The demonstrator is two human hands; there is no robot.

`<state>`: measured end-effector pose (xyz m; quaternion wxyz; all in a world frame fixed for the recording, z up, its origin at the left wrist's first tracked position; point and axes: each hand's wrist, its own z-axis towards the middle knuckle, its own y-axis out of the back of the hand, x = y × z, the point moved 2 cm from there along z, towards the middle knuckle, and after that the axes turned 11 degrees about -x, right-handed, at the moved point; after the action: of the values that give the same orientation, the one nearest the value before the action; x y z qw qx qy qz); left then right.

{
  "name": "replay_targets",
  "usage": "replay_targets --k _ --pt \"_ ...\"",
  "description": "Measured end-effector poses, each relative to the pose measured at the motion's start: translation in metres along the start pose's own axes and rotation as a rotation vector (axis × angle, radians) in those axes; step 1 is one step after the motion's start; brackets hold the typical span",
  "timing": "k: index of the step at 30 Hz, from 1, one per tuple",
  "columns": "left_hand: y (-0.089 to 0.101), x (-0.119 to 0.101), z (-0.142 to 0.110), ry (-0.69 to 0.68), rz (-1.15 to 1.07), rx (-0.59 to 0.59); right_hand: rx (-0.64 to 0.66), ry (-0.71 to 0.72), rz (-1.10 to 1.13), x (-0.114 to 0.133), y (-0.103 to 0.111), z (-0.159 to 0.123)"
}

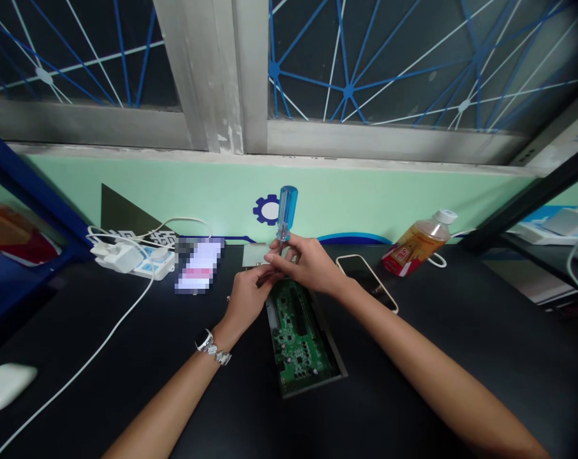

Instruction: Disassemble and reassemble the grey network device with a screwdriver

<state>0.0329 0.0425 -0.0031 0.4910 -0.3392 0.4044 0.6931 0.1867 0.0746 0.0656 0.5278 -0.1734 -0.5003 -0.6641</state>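
Note:
A screwdriver [288, 207] with a clear blue handle stands nearly upright in my right hand [311, 262], whose fingers close around its shaft just below the handle. Close beside it, my left hand [251, 290] has its fingers pinched together at the far end of the board; what they hold, if anything, is hidden. Below both hands lies a green circuit board [301, 338] in a shallow metal frame [312, 386]. The screwdriver's tip is covered by my fingers. A silver watch [211, 344] is on my left wrist.
Right of the board lie a phone [368, 280] and a tilted drink bottle [418, 245]. On the left are a lit, pixelated phone screen [199, 266], a power strip [155, 262] with plugs and cables, and a white mouse-shaped object [6, 387]. A green wall closes the back.

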Motion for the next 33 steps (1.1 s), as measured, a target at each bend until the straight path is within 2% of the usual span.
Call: replay_targets --k 5,11,14,17,21,25,30,33 --pt "0.002 -0.004 0.000 -0.059 0.108 0.073 0.276 -0.108 0.329 0.006 0.008 0.000" --pt "0.002 -0.001 -0.002 -0.069 0.115 0.103 0.349 -0.129 0.318 0.007 0.014 0.001" --pt "0.002 0.000 -0.002 -0.066 0.044 0.110 0.295 -0.111 0.280 0.005 0.012 0.001" --pt "0.001 -0.001 -0.002 -0.056 -0.036 0.053 0.208 -0.096 0.233 0.004 0.008 0.003" --pt "-0.001 -0.002 -0.003 -0.048 0.023 -0.094 0.090 -0.067 0.123 0.004 0.006 0.004" --pt "-0.002 -0.002 -0.005 -0.055 0.101 -0.165 -0.016 -0.001 -0.014 0.006 0.003 0.003" --pt "-0.001 0.001 -0.005 -0.057 0.114 -0.178 -0.152 0.035 -0.130 0.003 -0.005 0.000" --pt "0.000 0.002 -0.004 -0.026 0.054 -0.142 -0.169 0.022 -0.147 0.001 -0.007 -0.001"
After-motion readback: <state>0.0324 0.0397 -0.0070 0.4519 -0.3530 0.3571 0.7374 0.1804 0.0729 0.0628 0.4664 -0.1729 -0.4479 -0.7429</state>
